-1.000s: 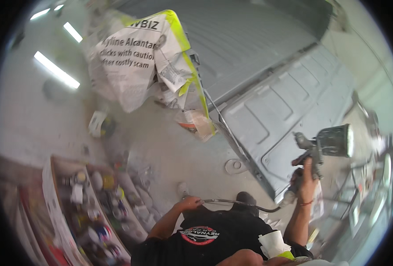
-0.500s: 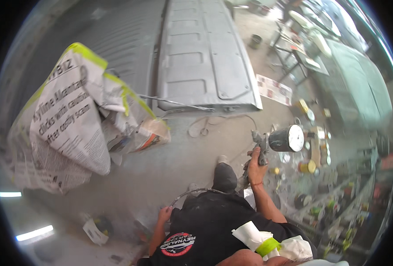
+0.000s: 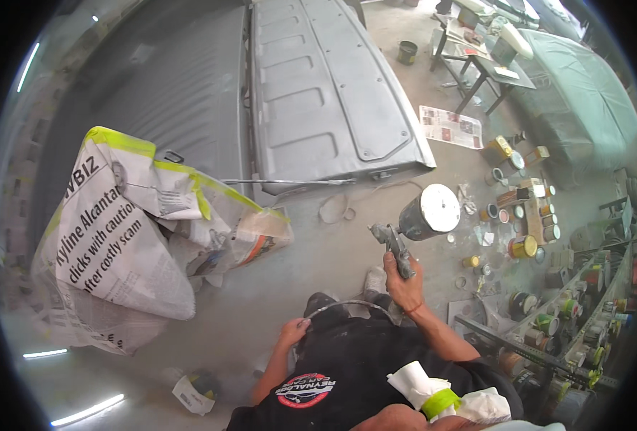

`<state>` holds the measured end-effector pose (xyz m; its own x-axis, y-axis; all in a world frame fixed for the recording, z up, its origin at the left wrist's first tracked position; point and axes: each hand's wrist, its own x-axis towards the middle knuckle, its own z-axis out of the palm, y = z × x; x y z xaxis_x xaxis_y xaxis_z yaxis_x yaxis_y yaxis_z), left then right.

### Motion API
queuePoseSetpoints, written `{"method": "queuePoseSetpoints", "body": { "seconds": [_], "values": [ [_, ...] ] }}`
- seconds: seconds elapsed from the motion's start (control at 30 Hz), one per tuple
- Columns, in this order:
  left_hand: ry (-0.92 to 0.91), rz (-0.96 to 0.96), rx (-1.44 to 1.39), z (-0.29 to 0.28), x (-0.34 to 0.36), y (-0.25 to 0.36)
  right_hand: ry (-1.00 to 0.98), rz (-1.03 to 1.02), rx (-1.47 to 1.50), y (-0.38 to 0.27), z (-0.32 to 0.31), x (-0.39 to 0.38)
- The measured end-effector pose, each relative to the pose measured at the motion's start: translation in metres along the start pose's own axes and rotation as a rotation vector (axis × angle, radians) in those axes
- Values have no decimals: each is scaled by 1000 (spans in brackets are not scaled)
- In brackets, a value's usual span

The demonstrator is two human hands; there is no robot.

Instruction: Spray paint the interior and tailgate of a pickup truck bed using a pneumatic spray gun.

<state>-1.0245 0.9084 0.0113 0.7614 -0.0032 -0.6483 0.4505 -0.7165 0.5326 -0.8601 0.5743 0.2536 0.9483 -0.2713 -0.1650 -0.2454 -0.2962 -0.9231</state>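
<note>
Spray gun (image 3: 413,228) now nearer, upright above right grip (image 3: 405,281)

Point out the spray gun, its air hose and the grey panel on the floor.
spray gun (image 3: 397,253), head view, on its grey handle.
air hose (image 3: 347,304), head view, on its arched middle.
grey panel (image 3: 326,86), head view, on its ribbed face.

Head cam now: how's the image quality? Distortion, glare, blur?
Head view: heavy fisheye, with a black rim and the grey panel edges bowing. Bright streak reflections sit at lower left. The centre is sharp: right hand on the spray gun, left hand at the hose. The cans toward the right rim look soft.
</note>
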Motion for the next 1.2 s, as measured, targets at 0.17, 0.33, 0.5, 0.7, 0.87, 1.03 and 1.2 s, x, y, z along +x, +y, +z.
{"method": "queuePoseSetpoints", "body": {
  "seconds": [0.17, 0.33, 0.5, 0.7, 0.87, 1.03, 1.2],
  "values": [
    [-111, 1, 11, -30, 15, -26, -100, 3, -36, -34, 47, -14],
    [-174, 67, 89, -88, 38, -56, -303, 104, 76, -53, 76, -24],
    [-200, 178, 259, -141, 53, -48, -1, 85, 72, -52, 67, -29],
    [-246, 269, 113, -153, 50, 3, 546, 55, -276, -46, 28, -23],
    [-304, 326, 156, -148, 55, 20, 377, 28, -317, -67, 44, -53],
    [-276, 364, 178, -161, 45, 7, 38, -3, -231, -89, 87, -67],
    [-238, 328, 207, -169, 21, -12, -87, -207, -237, -110, 117, -56]
  ]
}}
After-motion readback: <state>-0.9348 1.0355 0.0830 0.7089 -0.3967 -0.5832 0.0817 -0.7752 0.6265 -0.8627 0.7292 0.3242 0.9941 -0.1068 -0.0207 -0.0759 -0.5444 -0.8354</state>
